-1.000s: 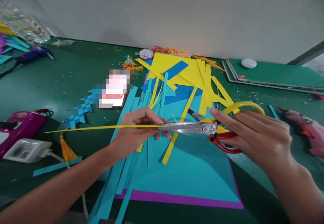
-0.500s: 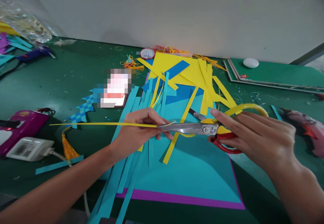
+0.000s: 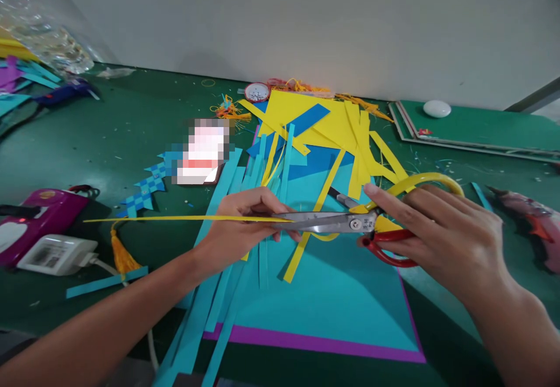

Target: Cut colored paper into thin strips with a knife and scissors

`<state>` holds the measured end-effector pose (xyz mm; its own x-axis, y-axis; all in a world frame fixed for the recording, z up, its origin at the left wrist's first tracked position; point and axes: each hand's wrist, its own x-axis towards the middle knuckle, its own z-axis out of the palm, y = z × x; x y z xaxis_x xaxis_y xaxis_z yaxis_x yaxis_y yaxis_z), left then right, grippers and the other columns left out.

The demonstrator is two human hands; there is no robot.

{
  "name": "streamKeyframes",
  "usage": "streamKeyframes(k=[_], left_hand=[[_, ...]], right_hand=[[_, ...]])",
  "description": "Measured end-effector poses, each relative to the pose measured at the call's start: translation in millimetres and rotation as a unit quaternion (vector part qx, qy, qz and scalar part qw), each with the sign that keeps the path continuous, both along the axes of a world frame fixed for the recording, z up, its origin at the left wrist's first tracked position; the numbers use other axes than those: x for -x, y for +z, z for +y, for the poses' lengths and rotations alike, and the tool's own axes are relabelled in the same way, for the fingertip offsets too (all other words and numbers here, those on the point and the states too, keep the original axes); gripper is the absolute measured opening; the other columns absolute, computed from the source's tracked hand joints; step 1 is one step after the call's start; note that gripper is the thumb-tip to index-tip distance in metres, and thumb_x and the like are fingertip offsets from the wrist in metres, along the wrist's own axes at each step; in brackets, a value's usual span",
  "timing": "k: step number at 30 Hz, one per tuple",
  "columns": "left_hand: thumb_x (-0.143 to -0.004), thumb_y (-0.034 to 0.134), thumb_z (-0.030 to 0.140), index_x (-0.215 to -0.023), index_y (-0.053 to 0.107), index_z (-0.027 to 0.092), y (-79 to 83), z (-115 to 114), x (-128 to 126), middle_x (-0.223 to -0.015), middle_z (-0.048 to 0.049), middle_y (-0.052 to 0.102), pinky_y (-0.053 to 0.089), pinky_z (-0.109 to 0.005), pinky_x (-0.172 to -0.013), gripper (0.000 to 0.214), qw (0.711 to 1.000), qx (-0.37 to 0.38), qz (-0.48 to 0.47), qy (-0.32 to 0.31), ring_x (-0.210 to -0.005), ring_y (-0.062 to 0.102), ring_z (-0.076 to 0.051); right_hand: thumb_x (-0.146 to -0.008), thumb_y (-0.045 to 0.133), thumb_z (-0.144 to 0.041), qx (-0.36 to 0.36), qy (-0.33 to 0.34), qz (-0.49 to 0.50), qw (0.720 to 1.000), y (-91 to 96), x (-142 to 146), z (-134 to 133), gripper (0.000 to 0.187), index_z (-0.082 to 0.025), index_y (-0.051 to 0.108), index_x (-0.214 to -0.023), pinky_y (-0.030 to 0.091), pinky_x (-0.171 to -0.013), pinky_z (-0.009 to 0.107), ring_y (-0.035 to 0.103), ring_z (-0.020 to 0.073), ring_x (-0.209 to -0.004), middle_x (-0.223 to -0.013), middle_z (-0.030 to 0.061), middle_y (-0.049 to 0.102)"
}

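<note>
While the left hand (image 3: 236, 234) pinches a long thin yellow paper strip (image 3: 166, 219) between thumb and fingers, the right hand (image 3: 457, 235) has its fingers wrapped around the handles of yellow-and-red-handled steel scissors (image 3: 355, 223), index finger stretched along the yellow side. Blades point straight at the left fingertips, and the strip's right end runs up to them, though I can't tell how far in it goes. Rest of the strip sticks out past the left hand, pretty much level, over some turquoise paper strips (image 3: 186, 340) and the green table (image 3: 122, 113). Below the blades there's a flat turquoise paper sheet (image 3: 341, 305), with a purple paper sheet (image 3: 315, 343) peeking out along its edge. Further back, a bright yellow paper sheet (image 3: 293, 107). Off left you've got a pixelated phone (image 3: 203, 151) and an orange-yellow tassel (image 3: 123, 254); way over right, a pink glue gun (image 3: 527, 206).
</note>
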<state>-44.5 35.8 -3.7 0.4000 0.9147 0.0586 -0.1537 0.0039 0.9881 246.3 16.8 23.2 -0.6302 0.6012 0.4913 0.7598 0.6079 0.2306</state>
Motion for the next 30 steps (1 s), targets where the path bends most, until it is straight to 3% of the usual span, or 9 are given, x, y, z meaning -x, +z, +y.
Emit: streamKeyframes(k=[7, 21, 30], left_hand=[[-0.081, 0.075, 0.017, -0.079, 0.065, 0.018, 0.2, -1.1, -0.3, -0.083, -0.0052, 0.079, 0.056, -0.022, -0.051, 0.010, 1.000, 0.017, -0.017, 0.000, -0.068, 0.076, -0.019], [-0.078, 0.075, 0.015, -0.075, 0.065, 0.021, 0.7, -0.1, -2.4, -0.076, -0.0029, 0.078, 0.054, -0.025, -0.048, 0.012, 1.000, 0.021, -0.002, 0.008, -0.065, 0.075, -0.020], [-0.081, 0.075, 0.015, -0.076, 0.066, 0.019, -0.9, -1.3, -1.0, -0.083, -0.0026, 0.079, 0.056, -0.020, -0.052, 0.011, 0.999, 0.031, -0.011, -0.016, -0.070, 0.077, -0.018]], right_hand=[[-0.091, 0.063, -0.038, 0.017, 0.013, -0.007, 1.000, -2.3, -1.4, -1.1, 0.076, -0.026, 0.028, -0.156, 0.041, -0.055, 0.029, 0.059, 0.0164, -0.068, -0.074, -0.0003, 0.059], [-0.090, 0.064, -0.032, 0.021, 0.030, 0.021, 0.999, -3.0, -0.4, -1.6, 0.074, -0.026, 0.029, -0.155, 0.043, -0.056, 0.028, 0.062, 0.0168, -0.069, -0.073, -0.0004, 0.063], [-0.089, 0.067, -0.032, 0.011, 0.033, 0.016, 0.999, -5.6, -3.8, -2.2, 0.074, -0.026, 0.034, -0.154, 0.044, -0.058, 0.027, 0.062, 0.0156, -0.069, -0.072, -0.0007, 0.063]])
